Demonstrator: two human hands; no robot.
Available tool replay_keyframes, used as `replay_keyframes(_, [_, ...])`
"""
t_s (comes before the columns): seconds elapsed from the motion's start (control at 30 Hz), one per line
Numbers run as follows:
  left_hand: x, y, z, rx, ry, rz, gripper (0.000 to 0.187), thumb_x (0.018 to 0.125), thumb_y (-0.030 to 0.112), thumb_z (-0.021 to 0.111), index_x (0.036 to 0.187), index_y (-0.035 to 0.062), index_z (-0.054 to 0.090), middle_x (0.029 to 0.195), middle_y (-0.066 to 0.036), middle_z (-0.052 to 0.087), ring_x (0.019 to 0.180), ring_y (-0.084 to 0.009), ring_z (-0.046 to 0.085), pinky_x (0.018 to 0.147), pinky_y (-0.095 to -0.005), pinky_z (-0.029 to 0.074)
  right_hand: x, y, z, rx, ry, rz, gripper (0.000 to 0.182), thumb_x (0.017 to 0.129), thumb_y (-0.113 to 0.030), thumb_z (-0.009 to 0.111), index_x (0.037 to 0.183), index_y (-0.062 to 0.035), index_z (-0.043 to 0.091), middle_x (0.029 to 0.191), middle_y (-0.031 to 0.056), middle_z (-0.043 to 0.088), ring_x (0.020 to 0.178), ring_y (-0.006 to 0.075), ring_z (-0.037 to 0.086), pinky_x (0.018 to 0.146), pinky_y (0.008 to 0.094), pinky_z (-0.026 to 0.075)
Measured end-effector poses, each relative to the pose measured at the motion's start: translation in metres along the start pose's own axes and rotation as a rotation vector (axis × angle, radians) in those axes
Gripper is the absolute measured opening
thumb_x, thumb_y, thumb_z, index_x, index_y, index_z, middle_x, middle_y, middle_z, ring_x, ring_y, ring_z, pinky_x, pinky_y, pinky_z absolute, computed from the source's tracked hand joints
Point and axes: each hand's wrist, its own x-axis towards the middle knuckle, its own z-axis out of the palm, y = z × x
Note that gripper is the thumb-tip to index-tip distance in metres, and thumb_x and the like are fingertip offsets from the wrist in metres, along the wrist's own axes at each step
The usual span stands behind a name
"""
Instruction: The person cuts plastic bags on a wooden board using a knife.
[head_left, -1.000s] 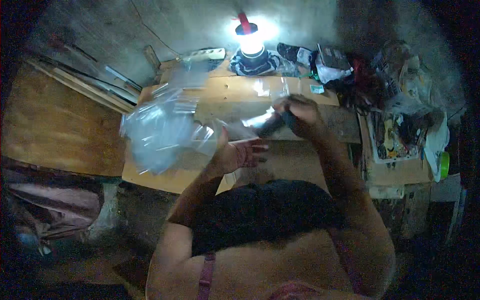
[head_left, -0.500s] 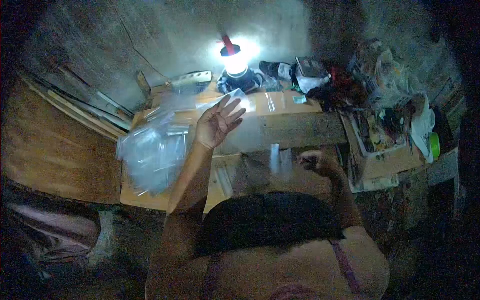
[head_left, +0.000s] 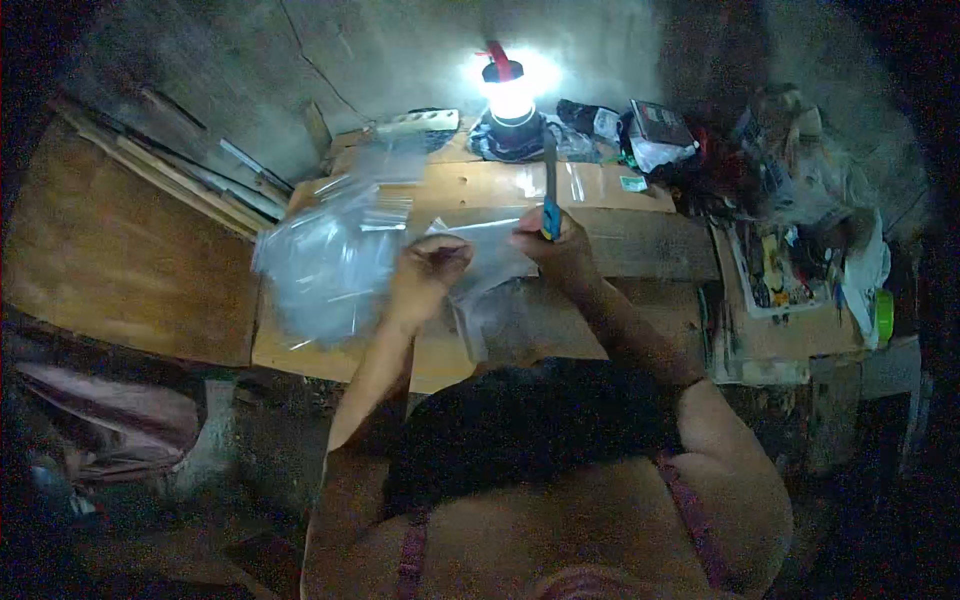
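A clear plastic sheet or bag (head_left: pixel 490 245) is stretched between my two hands above the wooden table. Its left edge is at my left hand (head_left: pixel 435 268), whose fingers are closed in a pinch. On the other side my right hand (head_left: pixel 562 248) is closed around a knife (head_left: pixel 551 205) with a blue and yellow handle, its long dark blade pointing up and away. The right fingertips also meet the sheet's right edge. Left of my left hand lies a loose heap of clear plastic pieces (head_left: pixel 335 265), shiny and overlapping.
A lit lantern (head_left: pixel 512 105) with a red handle stands at the table's back. Dark bundles and plastic bags (head_left: pixel 815 170) crowd the back right. A tray of small tools (head_left: pixel 785 270) sits at right, near a green lid (head_left: pixel 884 318). Wooden strips (head_left: pixel 170 175) lean at left.
My left hand was raised with fingers spread; it has come down and closed on the plastic. My right hand moved up and forward to the sheet, the knife now plainly visible. The view shifted slightly.
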Motion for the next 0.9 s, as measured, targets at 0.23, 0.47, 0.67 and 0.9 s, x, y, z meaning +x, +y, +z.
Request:
replay_keyframes(0.23, [0.004,0.006,0.005,0.440,0.301,0.686,0.010,0.063,0.008,0.068,0.071,0.0088,0.062,0.095,-0.009,0.058,0.108,-0.0226,0.043,0.095,-0.0392,0.021,-0.010,-0.008,0.007,0.191,0.152,-0.029,0.023,0.067,-0.012,0.067,0.083,-0.0040,0.051,0.073,0.0028,0.054,0.064,0.0097,0.050,0.061,0.0238,0.042])
replay_keyframes(0.47, [0.014,0.002,0.018,0.349,0.201,0.642,0.004,0.070,0.004,0.062,0.074,0.0045,0.060,0.077,-0.007,0.062,0.077,-0.0178,0.057,0.090,-0.0370,0.032,-0.011,-0.023,-0.016,0.256,0.165,-0.049,0.023,0.068,-0.012,0.065,0.084,-0.0022,0.051,0.076,0.0056,0.054,0.070,0.0144,0.053,0.066,0.0271,0.043])
replay_keyframes(0.67, [0.015,0.007,0.027,0.224,0.182,0.529,0.004,0.071,0.004,0.062,0.074,0.0027,0.060,0.074,-0.008,0.061,0.071,-0.0155,0.056,0.073,-0.0288,0.042,0.010,-0.073,-0.037,-0.761,-0.180,-0.570,0.028,0.066,-0.012,0.063,0.088,0.0013,0.053,0.086,0.0168,0.054,0.080,0.0297,0.053,0.069,0.0339,0.043])
replay_keyframes(0.9, [0.012,0.013,0.026,0.229,0.130,0.517,0.005,0.072,0.004,0.061,0.076,0.0011,0.059,0.075,-0.007,0.060,0.070,-0.0140,0.055,0.065,-0.0262,0.043,0.015,-0.088,-0.026,-0.969,-0.357,-0.396,0.025,0.071,-0.021,0.058,0.084,-0.0005,0.054,0.079,0.0173,0.055,0.070,0.0337,0.055,0.063,0.0372,0.044])
